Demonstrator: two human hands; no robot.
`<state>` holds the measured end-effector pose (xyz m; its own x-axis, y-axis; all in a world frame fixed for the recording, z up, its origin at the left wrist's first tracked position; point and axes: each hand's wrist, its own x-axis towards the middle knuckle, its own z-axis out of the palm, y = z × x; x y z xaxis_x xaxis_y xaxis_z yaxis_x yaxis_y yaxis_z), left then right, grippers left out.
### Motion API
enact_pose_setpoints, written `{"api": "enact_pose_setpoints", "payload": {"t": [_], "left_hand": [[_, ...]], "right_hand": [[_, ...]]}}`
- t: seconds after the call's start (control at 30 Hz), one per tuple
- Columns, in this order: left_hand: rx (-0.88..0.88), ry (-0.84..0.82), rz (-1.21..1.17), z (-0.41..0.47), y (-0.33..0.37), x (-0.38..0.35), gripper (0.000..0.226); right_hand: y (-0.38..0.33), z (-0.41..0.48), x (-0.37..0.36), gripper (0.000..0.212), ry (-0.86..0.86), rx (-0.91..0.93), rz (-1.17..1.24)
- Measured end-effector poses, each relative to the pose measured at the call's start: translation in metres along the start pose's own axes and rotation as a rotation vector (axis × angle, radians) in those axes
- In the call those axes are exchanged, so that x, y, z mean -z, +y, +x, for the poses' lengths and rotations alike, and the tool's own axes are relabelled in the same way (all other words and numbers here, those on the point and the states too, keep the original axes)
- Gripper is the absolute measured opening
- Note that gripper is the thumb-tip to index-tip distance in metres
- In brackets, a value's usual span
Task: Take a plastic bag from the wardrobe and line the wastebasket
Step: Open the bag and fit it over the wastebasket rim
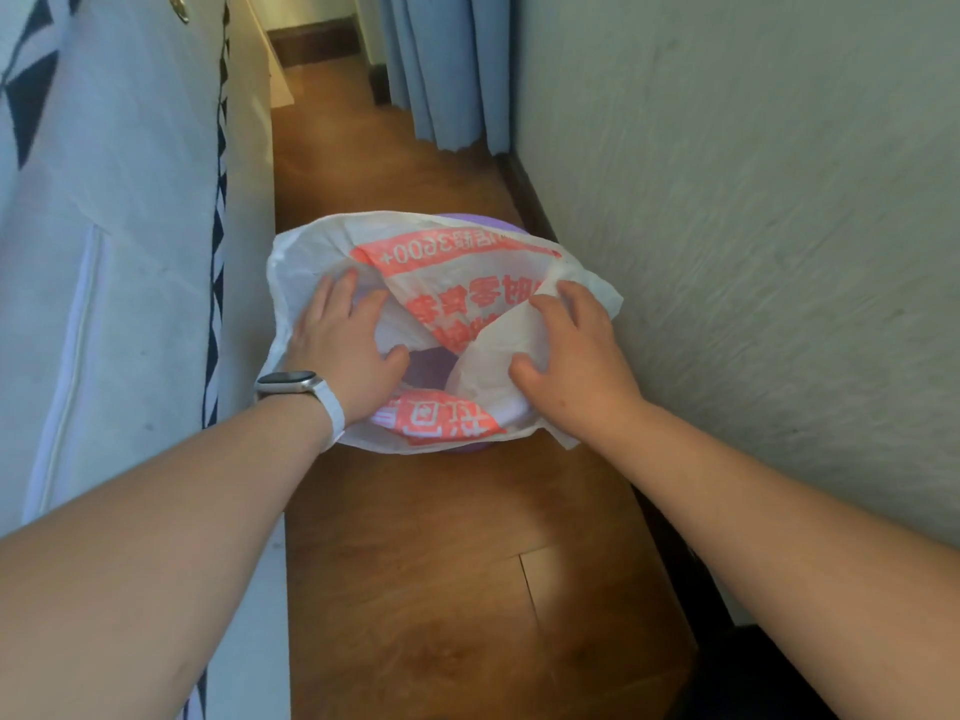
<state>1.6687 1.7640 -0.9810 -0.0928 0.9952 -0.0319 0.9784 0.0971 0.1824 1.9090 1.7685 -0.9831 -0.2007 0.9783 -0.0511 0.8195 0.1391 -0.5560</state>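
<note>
A white plastic bag (457, 283) with red print lies spread over the top of a purple wastebasket (480, 220) on the wooden floor. Only slivers of the basket's rim show at the far and near edges, plus a purple patch through the bag's opening in the middle. My left hand (345, 350), with a white watch on the wrist, rests on the bag's left side with fingers spread and the thumb at the opening. My right hand (569, 356) presses on the bag's right side, fingers curled over a fold of plastic.
A bed with a white and navy patterned cover (119, 241) runs along the left. A textured wall (753, 226) with a dark skirting board closes the right. Blue curtains (447, 65) hang at the far end. The wooden floor strip (467, 563) between them is narrow.
</note>
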Motion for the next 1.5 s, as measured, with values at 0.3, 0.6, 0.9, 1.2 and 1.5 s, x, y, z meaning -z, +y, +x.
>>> {"api": "enact_pose_setpoints", "payload": {"t": [0.3, 0.6, 0.9, 1.2, 1.5], "left_hand": [[0.081, 0.036, -0.279, 0.031, -0.017, -0.009, 0.073], [0.212, -0.004, -0.469, 0.018, -0.021, 0.005, 0.081], [0.199, -0.143, -0.512, -0.022, -0.015, 0.013, 0.087], [0.270, 0.252, -0.325, -0.029, -0.004, 0.018, 0.030], [0.267, 0.060, -0.504, 0.024, -0.011, 0.000, 0.022]], "right_hand": [[0.009, 0.012, -0.012, 0.067, 0.017, -0.093, 0.178], [0.002, 0.004, -0.006, 0.075, -0.038, -0.081, 0.233], [0.009, -0.004, 0.020, 0.049, 0.054, -0.133, 0.015], [0.003, 0.018, 0.028, 0.033, 0.137, 0.041, -0.023], [-0.012, 0.081, 0.014, 0.030, -0.116, 0.051, -0.018]]}}
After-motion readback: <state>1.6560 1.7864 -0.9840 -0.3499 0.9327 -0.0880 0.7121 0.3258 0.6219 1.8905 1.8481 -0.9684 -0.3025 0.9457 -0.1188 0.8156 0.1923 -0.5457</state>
